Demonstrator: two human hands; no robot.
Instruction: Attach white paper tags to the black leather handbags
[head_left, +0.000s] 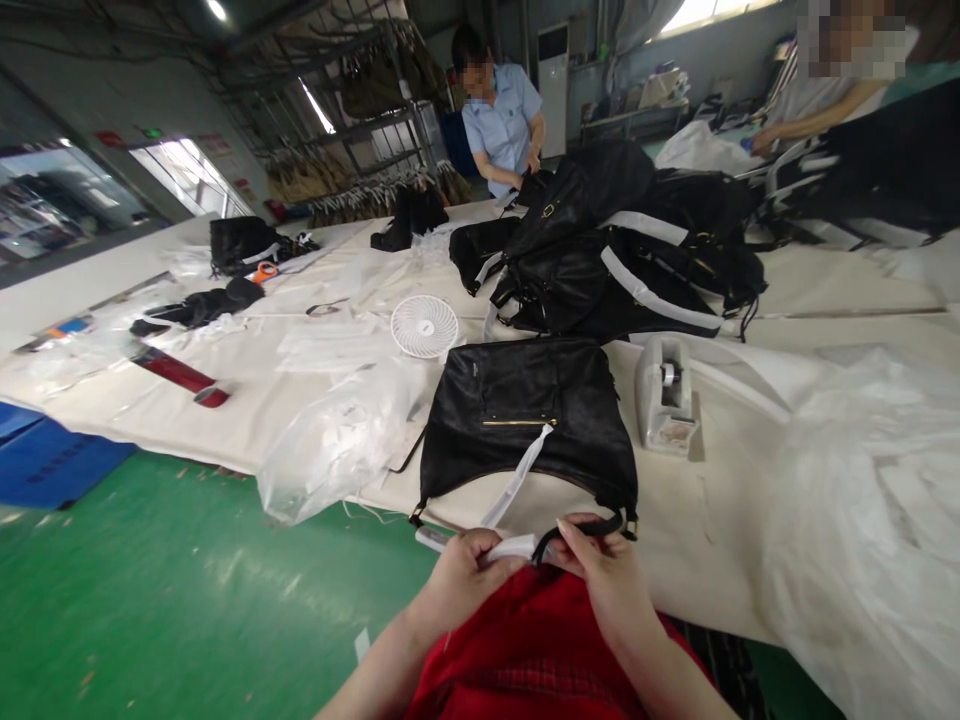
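A black handbag [525, 390] lies on the cream-covered table in front of me, its curved opening toward me and a gold zipper across its face. A white strip [520, 476] hangs from the zipper pull. The bag's strap [610, 524] arches near the table edge; its left part is covered in white wrapping [517, 548]. My left hand [471, 570] is closed on the wrapped part. My right hand [598, 552] pinches the bare black part, a short way to the right.
A tape dispenser [667, 400] stands right of the bag. Clear plastic [337, 440] and a white fan [424, 326] are on the left. Behind lies a pile of black bags [585, 270]. Plastic sheeting [870, 520] covers the right side. Two people [501, 115] work across the table.
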